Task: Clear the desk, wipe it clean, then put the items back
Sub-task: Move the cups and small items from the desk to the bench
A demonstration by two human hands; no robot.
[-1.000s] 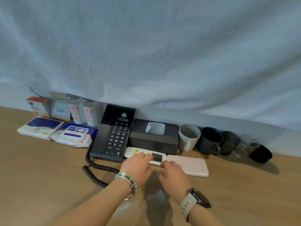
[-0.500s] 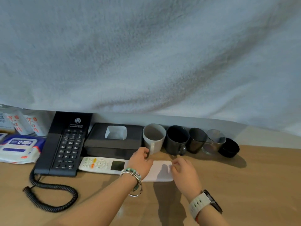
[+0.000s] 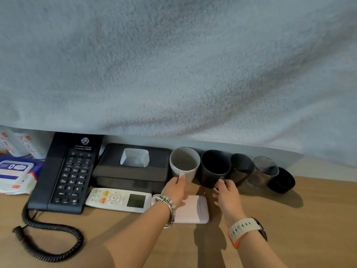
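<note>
Half a second earlier both hands hovered over the pink power bank point(image 3: 195, 211). They have since moved to the far side of it and reached the mugs. The left hand point(image 3: 173, 188) now grasps the handle of the white mug point(image 3: 184, 163), thumb tip on the handle's top. The right hand point(image 3: 227, 192) curls its fingers round the small handle of the black mug point(image 3: 214, 167). Both mugs stand upright on the wooden desk point(image 3: 289, 219), touching each other, in the far row against the wall.

The white mug's pale inside shows bare to its floor. The black mug's inside is too dark to read. To its right stand a dark cup point(image 3: 241, 167), a clear glass point(image 3: 265, 169) and a low black bowl point(image 3: 283, 180), their contents not discernible. Left of the white mug, the black tissue box point(image 3: 131, 179) shows white tissue in its top opening.

Near the box lies a white remote point(image 3: 116, 199), just beside the power bank. A black desk phone point(image 3: 65, 171) sits to the left, and a wipes pack point(image 3: 15, 175) lies at the left edge. A grey fleecy cloth point(image 3: 173, 64) fills the upper view.
</note>
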